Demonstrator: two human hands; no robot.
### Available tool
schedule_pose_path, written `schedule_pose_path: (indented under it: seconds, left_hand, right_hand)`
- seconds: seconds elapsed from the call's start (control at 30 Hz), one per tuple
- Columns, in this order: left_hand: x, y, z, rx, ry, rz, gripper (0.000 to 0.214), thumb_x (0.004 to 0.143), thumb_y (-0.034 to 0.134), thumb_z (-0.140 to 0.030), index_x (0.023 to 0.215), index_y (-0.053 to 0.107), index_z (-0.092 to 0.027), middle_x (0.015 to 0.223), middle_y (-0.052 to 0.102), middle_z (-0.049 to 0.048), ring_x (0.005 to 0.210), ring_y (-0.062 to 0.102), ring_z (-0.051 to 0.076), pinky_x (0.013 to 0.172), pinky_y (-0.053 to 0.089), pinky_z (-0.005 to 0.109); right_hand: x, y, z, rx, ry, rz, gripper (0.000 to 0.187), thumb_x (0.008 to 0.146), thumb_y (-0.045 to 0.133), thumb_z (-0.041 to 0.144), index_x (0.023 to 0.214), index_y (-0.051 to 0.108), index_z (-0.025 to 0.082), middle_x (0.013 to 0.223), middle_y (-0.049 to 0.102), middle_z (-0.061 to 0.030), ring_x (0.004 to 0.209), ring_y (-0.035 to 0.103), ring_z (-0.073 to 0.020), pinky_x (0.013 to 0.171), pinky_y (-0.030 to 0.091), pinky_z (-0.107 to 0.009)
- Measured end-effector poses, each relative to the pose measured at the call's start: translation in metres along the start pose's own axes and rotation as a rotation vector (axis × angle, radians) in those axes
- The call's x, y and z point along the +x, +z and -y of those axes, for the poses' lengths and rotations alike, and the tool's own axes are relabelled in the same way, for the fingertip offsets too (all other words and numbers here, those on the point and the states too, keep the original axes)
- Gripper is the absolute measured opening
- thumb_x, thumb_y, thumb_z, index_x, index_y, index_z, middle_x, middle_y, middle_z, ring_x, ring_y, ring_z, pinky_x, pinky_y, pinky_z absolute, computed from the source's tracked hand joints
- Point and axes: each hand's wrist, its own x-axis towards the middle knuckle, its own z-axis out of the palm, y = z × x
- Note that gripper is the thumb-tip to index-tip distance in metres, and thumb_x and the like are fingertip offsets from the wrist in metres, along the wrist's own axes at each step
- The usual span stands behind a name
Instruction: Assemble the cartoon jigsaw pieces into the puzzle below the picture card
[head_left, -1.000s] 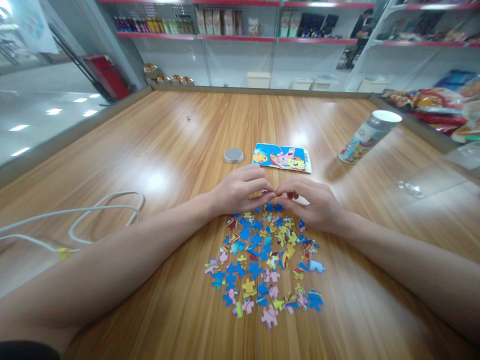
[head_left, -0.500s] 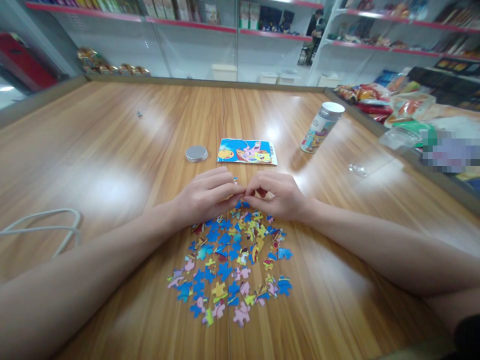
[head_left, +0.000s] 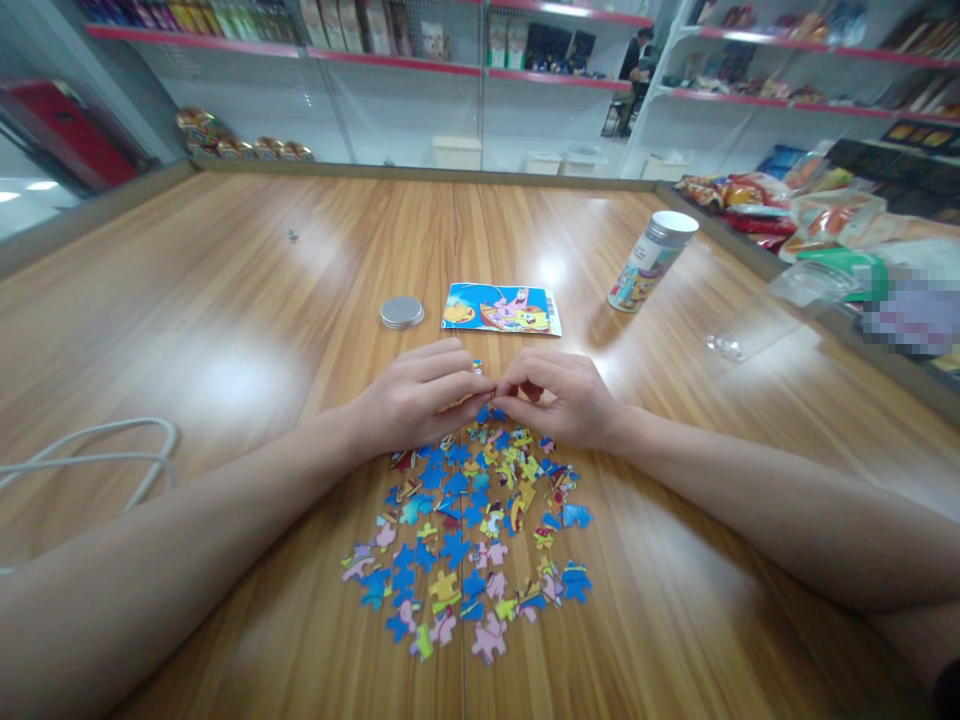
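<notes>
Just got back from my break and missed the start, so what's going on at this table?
A person has both hands over a wooden table, the left hand and right hand meeting at the fingertips; whether they pinch a piece is too small to tell. Loose puzzle pieces lie scattered between the forearms. Beyond the hands are a cartoon picture card and a round silver lid, with a printed canister farther right.

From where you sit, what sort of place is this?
Probably a shop or storeroom: white shelving with red shelf edges holds colourful upright containers and pale upright packs, and red-and-yellow packets lie heaped along the right edge of the brown wood-grain table.
</notes>
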Motion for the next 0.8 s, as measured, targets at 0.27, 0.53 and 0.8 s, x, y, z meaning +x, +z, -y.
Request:
schedule_pose_path:
  seconds: [0.27, 0.53, 0.8]
  left_hand:
    - [-0.0003, 0.0004, 0.0011, -0.007, 0.006, 0.017, 0.006, 0.095, 0.06, -0.022, 0.1, 0.063, -0.021, 0.077, 0.063, 0.0024, 0.07, 0.056, 0.015, 0.066, 0.046, 0.029]
    - [0.0004, 0.0012, -0.0007, 0.001, 0.053, 0.028, 0.004, 0.095, 0.06, -0.021, 0.098, 0.062, -0.019, 0.077, 0.063, 0.0035, 0.071, 0.053, 0.016, 0.065, 0.046, 0.03]
    - [-0.0018, 0.0027, -0.0001, -0.049, 0.038, 0.045, 0.005, 0.096, 0.059, -0.021, 0.099, 0.062, -0.019, 0.082, 0.064, 0.0047, 0.075, 0.055, 0.017, 0.069, 0.047, 0.031]
  right_hand:
    - [-0.0016, 0.0004, -0.0005, 0.014, 0.031, 0.033, 0.009, 0.094, 0.065, 0.023, 0.087, 0.063, 0.018, 0.074, 0.06, 0.0018, 0.062, 0.05, -0.0087, 0.058, 0.04, -0.023]
    - [-0.0023, -0.002, -0.0002, 0.059, 0.032, 0.105, 0.008, 0.094, 0.062, 0.021, 0.087, 0.06, 0.018, 0.075, 0.056, 0.002, 0.062, 0.049, -0.0086, 0.058, 0.04, -0.023]
    - [-0.0012, -0.0023, 0.0027, 0.076, 0.016, 0.113, 0.007, 0.092, 0.063, 0.016, 0.087, 0.058, 0.018, 0.077, 0.055, 0.0025, 0.063, 0.048, -0.0082, 0.058, 0.04, -0.022]
